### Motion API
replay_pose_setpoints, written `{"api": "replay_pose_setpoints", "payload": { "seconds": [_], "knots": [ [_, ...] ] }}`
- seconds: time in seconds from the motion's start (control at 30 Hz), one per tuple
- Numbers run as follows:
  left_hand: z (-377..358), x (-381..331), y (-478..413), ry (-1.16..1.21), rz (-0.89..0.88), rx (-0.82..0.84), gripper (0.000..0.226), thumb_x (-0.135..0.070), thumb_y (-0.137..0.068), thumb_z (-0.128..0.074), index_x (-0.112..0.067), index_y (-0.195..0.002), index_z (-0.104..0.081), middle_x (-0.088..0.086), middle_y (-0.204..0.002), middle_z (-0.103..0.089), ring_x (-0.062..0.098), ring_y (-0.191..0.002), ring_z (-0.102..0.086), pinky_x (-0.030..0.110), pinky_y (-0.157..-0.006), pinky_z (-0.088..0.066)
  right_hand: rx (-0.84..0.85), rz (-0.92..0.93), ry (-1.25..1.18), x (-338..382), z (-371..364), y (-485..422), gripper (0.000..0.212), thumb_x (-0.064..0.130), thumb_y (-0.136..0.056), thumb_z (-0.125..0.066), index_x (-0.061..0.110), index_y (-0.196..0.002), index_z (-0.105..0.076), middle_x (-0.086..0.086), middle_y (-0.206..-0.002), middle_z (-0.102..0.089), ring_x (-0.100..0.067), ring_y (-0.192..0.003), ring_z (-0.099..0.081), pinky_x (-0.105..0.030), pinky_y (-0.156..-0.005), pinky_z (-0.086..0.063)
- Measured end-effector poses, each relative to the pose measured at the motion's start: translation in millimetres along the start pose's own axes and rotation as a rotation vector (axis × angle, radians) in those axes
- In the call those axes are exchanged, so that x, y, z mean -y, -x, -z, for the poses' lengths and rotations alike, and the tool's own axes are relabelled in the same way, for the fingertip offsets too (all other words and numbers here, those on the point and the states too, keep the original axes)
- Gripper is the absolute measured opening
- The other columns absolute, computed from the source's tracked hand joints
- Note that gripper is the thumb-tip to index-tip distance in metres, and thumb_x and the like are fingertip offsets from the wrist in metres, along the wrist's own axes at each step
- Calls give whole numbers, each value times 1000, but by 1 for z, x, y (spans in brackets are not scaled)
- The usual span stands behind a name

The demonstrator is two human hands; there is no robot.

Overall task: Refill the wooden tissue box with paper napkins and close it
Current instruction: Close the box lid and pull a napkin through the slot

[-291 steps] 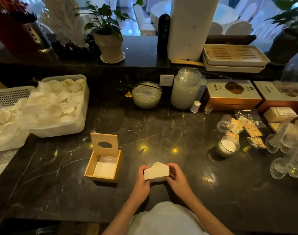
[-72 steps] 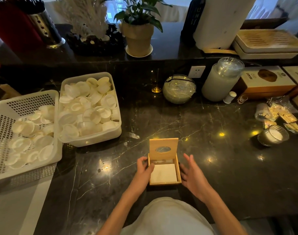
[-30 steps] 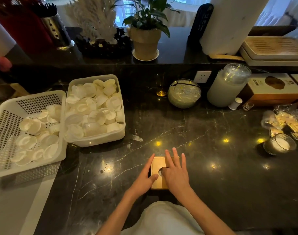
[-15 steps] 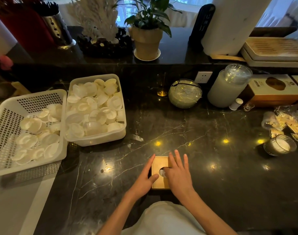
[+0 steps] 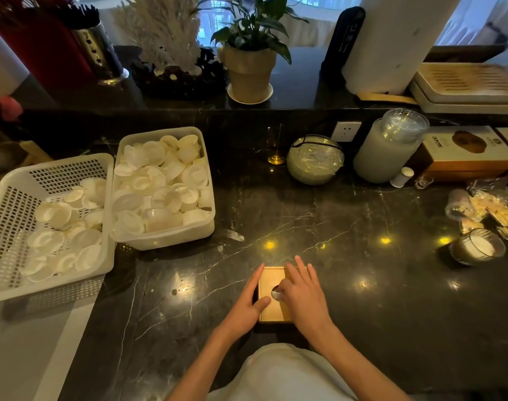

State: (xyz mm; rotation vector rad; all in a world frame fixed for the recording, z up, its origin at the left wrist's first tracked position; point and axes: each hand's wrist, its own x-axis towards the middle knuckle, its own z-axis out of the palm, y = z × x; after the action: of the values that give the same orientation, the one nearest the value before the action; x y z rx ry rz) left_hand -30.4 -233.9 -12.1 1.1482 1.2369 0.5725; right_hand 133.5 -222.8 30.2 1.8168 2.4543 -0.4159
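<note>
Square light-wood tissue box, lid down, is braced from the left by the flat, released left hand; right hand is laid on top, grasp indeterminable.

Cool daylight is coming from behind the potted plant, the dark surface in front of it is lying dim and throwing back small warm glints, and the wide lens is bending lines far to its sides.
</note>
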Motion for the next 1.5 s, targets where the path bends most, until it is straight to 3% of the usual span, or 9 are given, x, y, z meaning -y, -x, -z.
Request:
{"api": "replay_pose_setpoints", "payload": {
  "seconds": [0.2,0.3,0.4,0.53,0.7,0.87,1.1,1.33,1.5],
  "knots": [
    [-3,-4,3,-96,-15,0,70,-20,-100,-51,-53,-149,-14,-12,-163,-8,16,-149,-13,53,-121,-22,-101,39,-230,-29,-2,10,8,25,-93,-62,25,-99,-67,3,-153,-39,-18,-151,-2,-30,-116,-13],
    [-5,-6,4,-194,-53,-48,58,-16,-100,-51,-58,-134,-33,-11,-164,-2,17,-151,-6,48,-123,-14,-90,25,-367,-36,-5,19,3,28,-94,-61,28,-95,-64,3,-158,-32,-14,-151,3,-27,-113,-14],
    [-6,-12,2,-262,-51,-65,42,-13,-98,-54,-47,-124,-52,-13,-164,5,15,-151,1,46,-123,-14,-107,28,-441,-39,-12,25,4,30,-95,-59,29,-95,-63,4,-160,-28,-8,-151,6,-24,-113,-15],
    [-6,-25,-3,-355,-73,-39,23,-25,-96,-59,-37,-116,-61,-10,-164,9,14,-151,9,49,-123,-12,-161,21,-461,-44,-18,30,3,31,-94,-60,31,-95,-63,6,-160,-26,-1,-150,6,-25,-113,-21],
    [0,-33,-11,-431,-66,-32,3,-26,-94,-62,-24,-94,-64,-4,-165,-2,20,-152,9,50,-122,-5,-162,-4,-546,-43,-20,28,3,30,-93,-62,33,-95,-63,8,-161,-22,2,-149,6,-30,-115,-22],
    [-4,-45,-18,-451,-105,-4,11,-21,-92,-61,-29,-85,-61,-5,-165,-9,17,-151,10,54,-122,-5,-69,-32,-655,-44,-14,17,7,40,-90,-65,36,-96,-66,15,-163,-5,0,-147,19,-38,-115,-10],
    [-4,-44,-25,-474,-47,15,12,-38,-94,-58,-29,-97,-65,-5,-166,-2,19,-151,14,56,-121,-4,46,-154,-815,-55,-6,7,5,33,-89,-68,31,-85,-72,11,-163,-13,-12,-149,16,-54,-120,-1],
    [0,-41,-21,-408,-48,10,14,-31,-96,-58,-21,-96,-67,-8,-165,-5,18,-152,9,53,-122,-5,64,-242,-928,-53,-8,5,8,29,-92,-65,25,-88,-70,5,-164,-15,-16,-151,9,-52,-120,0],
    [-1,-40,-23,-307,-15,22,13,-24,-97,-56,-14,-97,-64,-11,-163,-12,16,-151,-6,50,-122,-14,108,-197,-878,-59,-3,3,7,39,-89,-67,36,-93,-71,11,-163,-12,-14,-151,12,-53,-119,1]
  ]
}}
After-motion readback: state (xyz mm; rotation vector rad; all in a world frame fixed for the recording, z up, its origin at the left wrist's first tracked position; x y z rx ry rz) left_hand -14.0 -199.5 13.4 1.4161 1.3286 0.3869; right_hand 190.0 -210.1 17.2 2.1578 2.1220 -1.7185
